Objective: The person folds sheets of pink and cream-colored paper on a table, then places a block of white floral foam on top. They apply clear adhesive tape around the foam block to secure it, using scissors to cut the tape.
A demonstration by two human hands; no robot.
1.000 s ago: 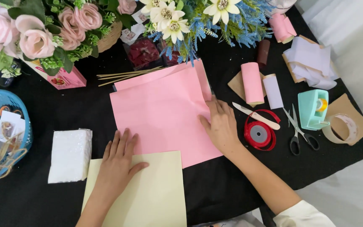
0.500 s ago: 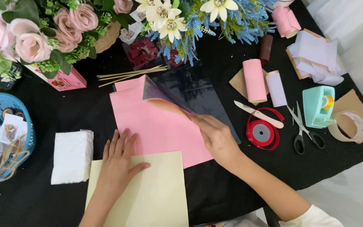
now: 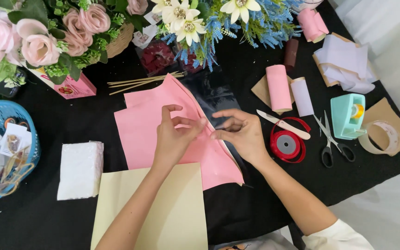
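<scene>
Pink paper sheets (image 3: 149, 125) lie on the black table (image 3: 70, 217), with their right side folded over to the left. My left hand (image 3: 174, 139) pinches the folded edge of the pink paper between thumb and fingers. My right hand (image 3: 239, 132) pinches the same edge just to the right, fingertips close to those of the left hand. A clear dark plastic sheet (image 3: 216, 95) shows beside the fold. A pale yellow sheet (image 3: 163, 208) lies under my left forearm.
A white foam block (image 3: 80, 169) and a blue basket (image 3: 5, 153) sit at the left. Flower bunches (image 3: 47, 37) and thin sticks (image 3: 140, 82) fill the back. At the right lie pink paper rolls (image 3: 278, 88), a red ribbon spool (image 3: 287, 144), a knife (image 3: 283, 124), scissors (image 3: 332, 141) and a green tape dispenser (image 3: 348, 115).
My left hand left the yellow sheet and came up to the pink paper. The right hand folded the paper's right side leftwards, and both hands now pinch its edge.
</scene>
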